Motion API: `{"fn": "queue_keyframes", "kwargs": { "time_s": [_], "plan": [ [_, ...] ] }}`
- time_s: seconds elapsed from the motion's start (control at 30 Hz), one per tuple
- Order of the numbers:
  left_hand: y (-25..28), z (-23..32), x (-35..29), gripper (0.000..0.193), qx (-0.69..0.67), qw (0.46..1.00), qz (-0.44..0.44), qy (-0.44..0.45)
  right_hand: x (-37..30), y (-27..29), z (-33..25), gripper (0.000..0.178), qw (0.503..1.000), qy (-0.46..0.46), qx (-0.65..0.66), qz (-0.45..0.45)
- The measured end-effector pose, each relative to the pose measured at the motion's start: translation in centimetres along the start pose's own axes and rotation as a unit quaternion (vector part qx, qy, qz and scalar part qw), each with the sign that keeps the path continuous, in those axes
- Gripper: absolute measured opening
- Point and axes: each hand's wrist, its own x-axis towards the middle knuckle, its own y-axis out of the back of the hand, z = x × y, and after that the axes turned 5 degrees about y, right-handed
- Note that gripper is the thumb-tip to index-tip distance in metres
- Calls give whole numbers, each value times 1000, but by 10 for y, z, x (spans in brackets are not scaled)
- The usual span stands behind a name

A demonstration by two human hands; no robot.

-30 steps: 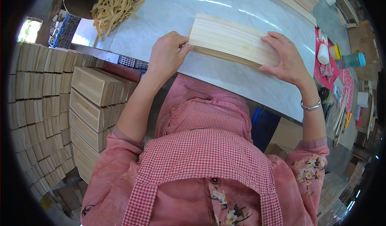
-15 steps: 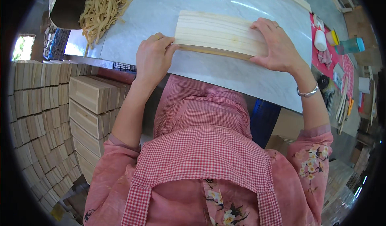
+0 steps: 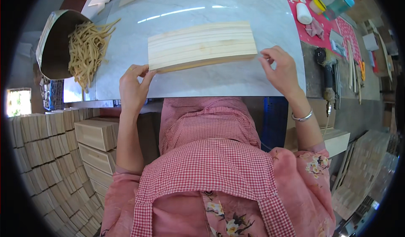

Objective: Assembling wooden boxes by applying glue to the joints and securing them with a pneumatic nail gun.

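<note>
A pale, long wooden panel (image 3: 202, 45) with straight grain lies on the grey-white marbled tabletop (image 3: 190, 85). A darker wooden edge shows along its near side; what is beneath the top face is hidden. My left hand (image 3: 134, 87) pinches the panel's near left corner between thumb and fingers. Just off the right end is my right hand (image 3: 280, 70), thumb and forefinger apart, with nothing between them.
Left on the table, a tipped container (image 3: 52, 47) spills tan strips (image 3: 88, 51). A white bottle (image 3: 303, 13), a teal bottle (image 3: 339, 6) and a power tool (image 3: 328, 83) are at right. Stacked wooden pieces (image 3: 46, 161) and shallow wooden boxes (image 3: 95, 136) stand lower left.
My right hand has let go of the panel's right end and is slightly apart from it. My left hand stays at the near left corner. The whole view has shifted and turned.
</note>
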Motion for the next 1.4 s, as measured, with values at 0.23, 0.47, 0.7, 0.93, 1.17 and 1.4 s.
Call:
{"fn": "queue_keyframes", "kwargs": {
  "time_s": [0.23, 0.47, 0.7, 0.93, 1.17, 1.4],
  "plan": [
    [1, -4, -2, 14, 2, 1000, -16, 27, 3, -8, -4, 7, 999, 17, -31, -4],
    [3, -11, -2, 14, 42, 999, -27, -8, 9, -5, 5, 5, 998, 51, -33, -33],
    [27, 60, 27, 22, 210, 973, -85, 46, 24, 5, 20, 9, 987, -102, 125, -27],
    [-57, 134, 60, 43, 88, 939, -157, -294, 58, -27, 18, 13, 968, -136, 186, 94],
    [-111, 131, 80, 46, 43, 934, -186, -301, 64, -49, 11, 13, 972, -176, 132, 86],
    [-124, 122, 83, 45, -25, 938, -192, -288, 64, -57, 0, 13, 980, -171, 38, 97]
  ]
}}
